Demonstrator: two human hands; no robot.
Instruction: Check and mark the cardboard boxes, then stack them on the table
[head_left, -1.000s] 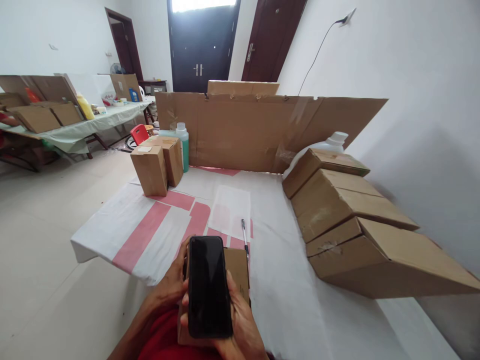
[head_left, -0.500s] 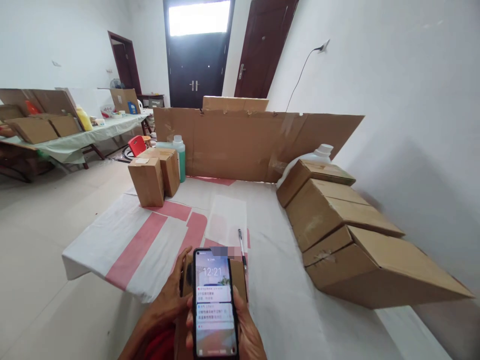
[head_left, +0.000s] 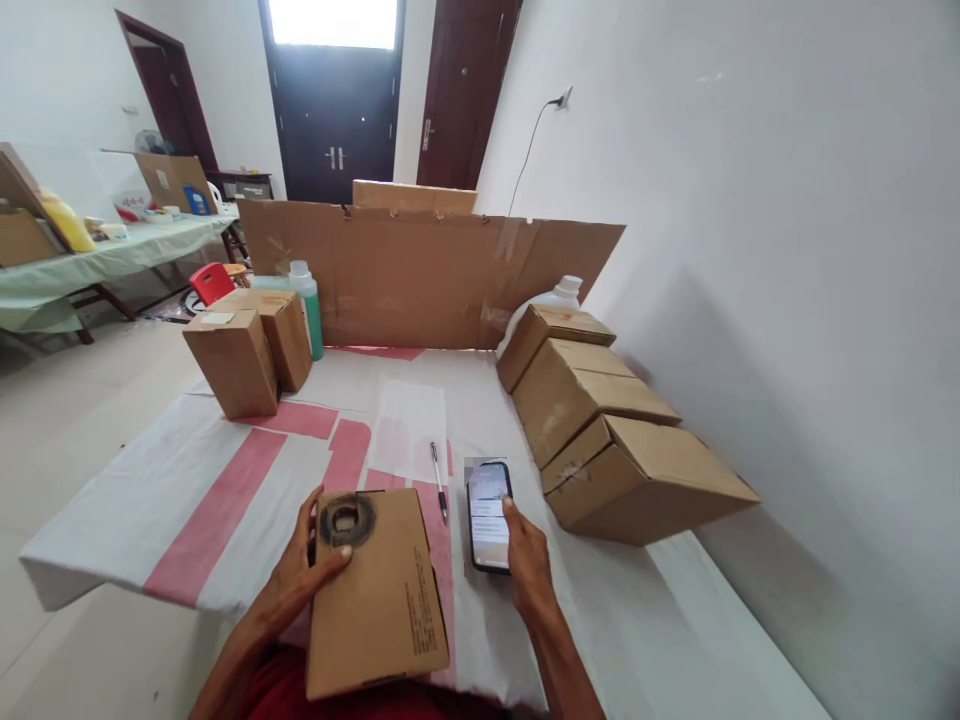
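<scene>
A small brown cardboard box (head_left: 375, 600) with printed text along one side is near me at the table's front. My left hand (head_left: 304, 570) grips its left edge, thumb laid over the top face. By that thumb is a dark ring (head_left: 347, 521) with a squarish centre; I cannot tell whether it is an object or a mark. To the box's right, my right hand (head_left: 527, 550) holds a smartphone (head_left: 487, 525) with a lit screen, low over the table. A pen (head_left: 439, 483) lies between the box and the phone, below a white sheet (head_left: 409, 425).
Two cardboard boxes (head_left: 232, 370) and a green-liquid bottle (head_left: 311, 315) stand at the left. Several cardboard boxes (head_left: 652, 480) line the right side, a white jug (head_left: 566, 290) behind them. A cardboard panel (head_left: 420, 280) closes the back. Another table (head_left: 150, 240) stands far left.
My right hand has moved the phone from over the box to the right, uncovering the box and ring. My left hand stays on the box. The view has turned right.
</scene>
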